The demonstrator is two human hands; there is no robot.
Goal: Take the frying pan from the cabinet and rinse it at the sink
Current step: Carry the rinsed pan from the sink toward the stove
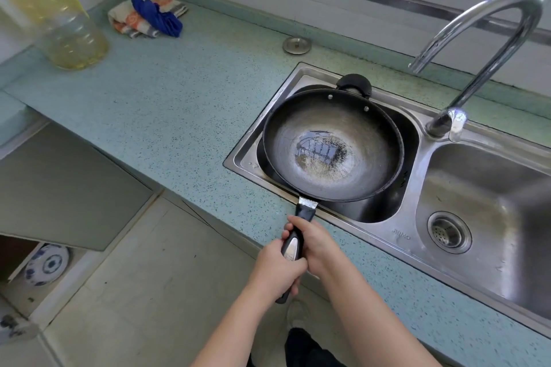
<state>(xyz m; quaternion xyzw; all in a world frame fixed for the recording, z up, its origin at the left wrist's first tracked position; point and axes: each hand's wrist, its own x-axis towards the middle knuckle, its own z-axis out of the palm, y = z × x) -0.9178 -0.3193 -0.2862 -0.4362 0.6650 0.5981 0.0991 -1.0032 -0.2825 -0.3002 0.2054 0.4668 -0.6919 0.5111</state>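
- We hold the frying pan [333, 144] by its long black handle [293, 244] with both hands wrapped tight around it: the left hand [275, 270] lower, toward the handle's free end, and the right hand [313, 243] higher, nearer the bowl.
- The pan sits over the left basin of the sink [417, 125], roughly level and mouth up. Whether it rests on the basin rim or hangs just above it, we cannot tell.
- A small pool of water lies at the bottom of the bowl, over a worn, speckled patch.
- The pan's long axis runs from our hands up and slightly right, away from the body, to the small helper handle [354, 83] at the far rim.
- The faucet [483, 36] rises from the divider between the basins; its spout mouth ends beyond and to the right of the bowl, not above it. No water stream is visible.
- We judge that the coming move turns on this offset: carry the bowl right and away along its axis until it lies under the spout, or swing the spout left.
- The right hand is the nearer to the faucet's base and is the better one to free; the left hand can then carry the pan alone, though the load far from the grip will tend to tip it.
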